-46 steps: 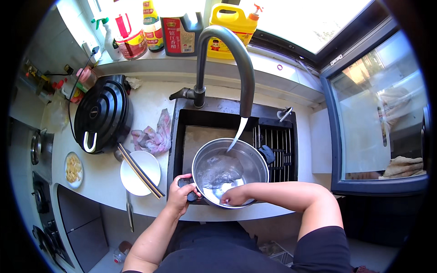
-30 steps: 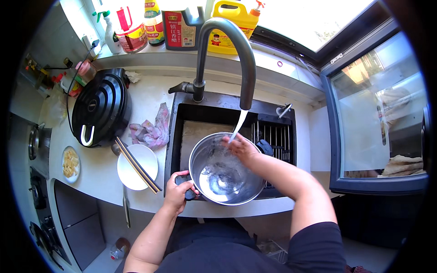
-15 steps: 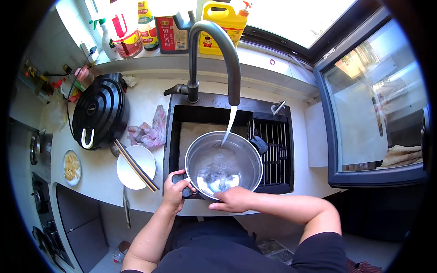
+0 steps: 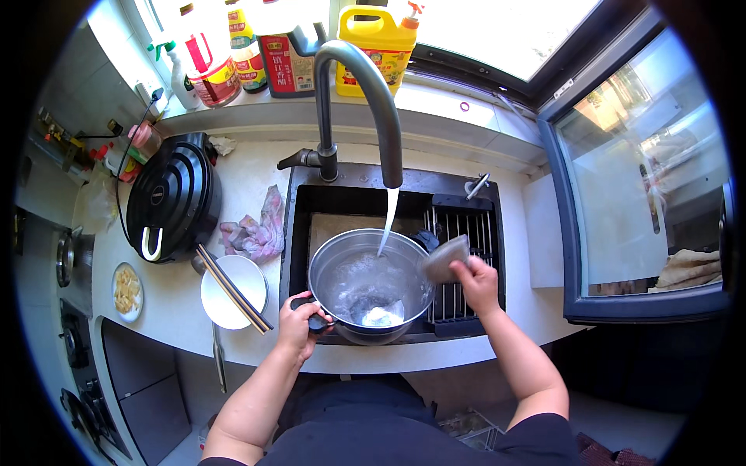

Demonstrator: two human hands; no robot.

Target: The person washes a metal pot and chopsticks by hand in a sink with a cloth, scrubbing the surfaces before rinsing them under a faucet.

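Note:
A wide metal pot (image 4: 365, 334) with water in it sits at the front of the dark sink (image 4: 299, 225). Running water (image 4: 391, 210) falls into it from the curved grey faucet (image 4: 373, 85). My left hand (image 4: 298, 322) is closed around the pot's black side handle (image 4: 318, 321). Beside the pot's right rim, my right hand (image 4: 476, 286) grips a flat grey-brown pad (image 4: 445, 259), blurred, so its exact kind is unclear. The pot's other dark handle (image 4: 426, 238) shows behind the pad.
A metal rack (image 4: 466, 303) spans the sink's right side. To the left are a white bowl (image 4: 233, 299) with chopsticks (image 4: 233, 289) across it, a crumpled cloth (image 4: 256, 231), a black electric pan (image 4: 172, 198) and a small plate of food (image 4: 128, 293). An open window (image 4: 641, 179) juts in at right.
My right hand has moved from the pot's near rim up to its right side, where the pad now shows in it. The pot has shifted slightly left and tilted.

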